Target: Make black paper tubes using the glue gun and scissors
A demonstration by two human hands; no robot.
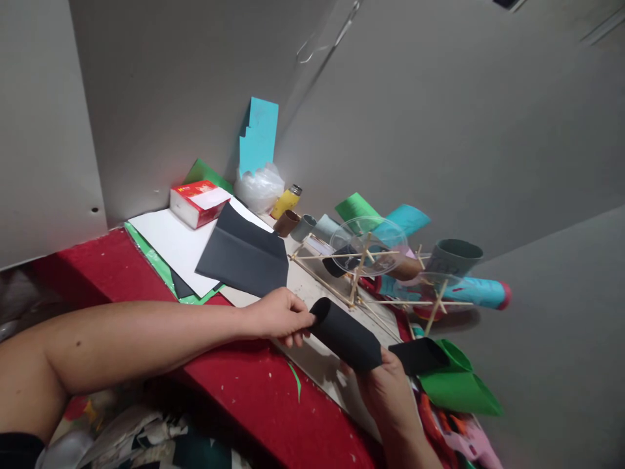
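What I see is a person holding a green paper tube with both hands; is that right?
Not quite: the paper tube is black, not green, as the head view shows. The left hand and right hand do both hold it.

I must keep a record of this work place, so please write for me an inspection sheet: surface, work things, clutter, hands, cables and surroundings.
Surface: red table, pale board on it, green sliver on the red.
Job's things: black paper tube, hand-held, one open end visible.
Clutter: red-and-white tissue pack on white paper, creased black sheet, yellow bottle, wooden stick frame.
Hands: left hand pinches the tube's open end; right hand holds the other end.
Cables: nothing seen.
Surroundings: grey wall behind.
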